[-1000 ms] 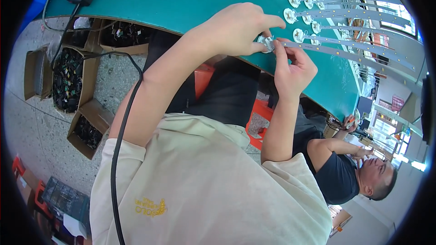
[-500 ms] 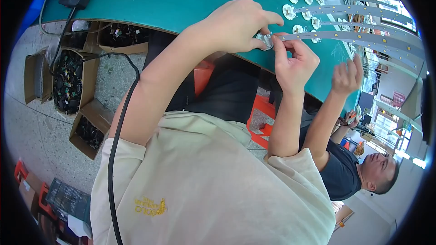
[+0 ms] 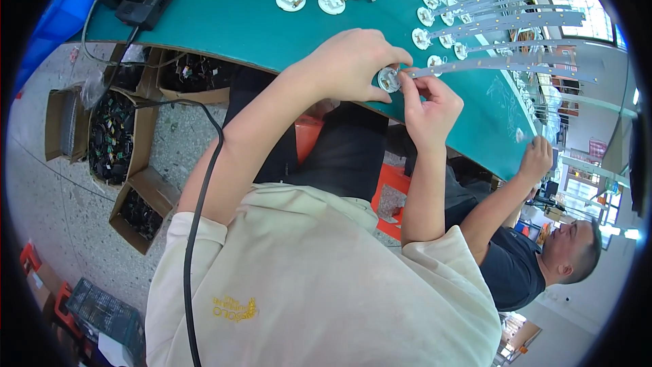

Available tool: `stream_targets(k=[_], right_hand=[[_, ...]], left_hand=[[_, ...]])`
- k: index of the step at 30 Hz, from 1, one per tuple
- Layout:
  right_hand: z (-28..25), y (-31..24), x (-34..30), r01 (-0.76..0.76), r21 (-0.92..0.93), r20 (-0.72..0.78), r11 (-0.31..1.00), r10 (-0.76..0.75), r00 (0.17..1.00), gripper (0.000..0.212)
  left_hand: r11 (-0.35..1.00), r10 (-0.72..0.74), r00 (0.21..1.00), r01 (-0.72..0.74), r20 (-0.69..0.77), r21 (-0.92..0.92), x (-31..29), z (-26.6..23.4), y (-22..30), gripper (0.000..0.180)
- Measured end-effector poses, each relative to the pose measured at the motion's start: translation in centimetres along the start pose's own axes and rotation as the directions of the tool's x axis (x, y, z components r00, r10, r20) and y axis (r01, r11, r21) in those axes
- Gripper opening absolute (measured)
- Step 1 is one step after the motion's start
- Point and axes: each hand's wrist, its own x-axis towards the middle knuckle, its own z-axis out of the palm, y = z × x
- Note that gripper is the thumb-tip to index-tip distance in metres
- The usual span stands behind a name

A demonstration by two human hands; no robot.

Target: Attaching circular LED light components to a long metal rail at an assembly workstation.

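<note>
Clearly, in the head view, your left hand is curled around a small round white disc with pale fittings on its face, its thumb and fingers closed on the rim. The disc sits between those fingertips, above the near edge of the green tabletop. Your right hand is just beside it, thumb and forefinger pinched on the near end of a long, narrow grey strip dotted with small yellowish squares. That end lies right next to the disc; whether the two touch, you cannot tell, as your fingertips cover the spot. From there the strip runs off to the right of your fingers.

Beyond your right fingertips, similar white discs with grey strips stand in rows. Farther past your left fingers lies a loose cluster of white discs, and well to the left of that hand is a black slotted power unit. Below and left of your left fingers, open brown cardboard boxes of dark parts rest on the speckled grey floor. Well to the right of your right fingers, a co-worker in a dark shirt has one hand raised.
</note>
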Motion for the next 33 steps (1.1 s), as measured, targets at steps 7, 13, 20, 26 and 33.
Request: stream_targets(k=[7,13,20,26,33], right_hand=[[-4.5,-4.8,0.0,-0.098,0.337,-0.117,0.936,0.145,0.982,0.008],[-9.5,-7.7,0.1,-0.145,0.576,-0.053,0.805,0.213,0.976,0.011],[-10.2,-8.6,-0.7,-0.106,0.625,-0.140,0.773,0.245,0.959,0.011],[-10.4,-7.5,-1.1,-0.092,0.659,-0.150,0.746,0.250,0.957,0.012],[-9.4,-5.0,-1.3,-0.124,0.642,-0.125,0.757,0.263,0.957,0.015]], left_hand=[[0.947,0.069,0.954,-0.154,-0.291,-0.282,-0.2,-0.6,4.6,0.045],[0.883,0.114,0.904,-0.282,-0.412,-0.376,0.4,-2.1,9.0,0.053],[0.851,0.154,0.908,-0.323,-0.391,-0.414,0.8,-2.0,10.3,0.050],[0.840,0.172,0.919,-0.325,-0.355,-0.435,1.3,-0.6,9.9,0.048],[0.943,0.166,0.927,-0.249,-0.338,-0.220,2.0,0.4,9.0,0.043]])
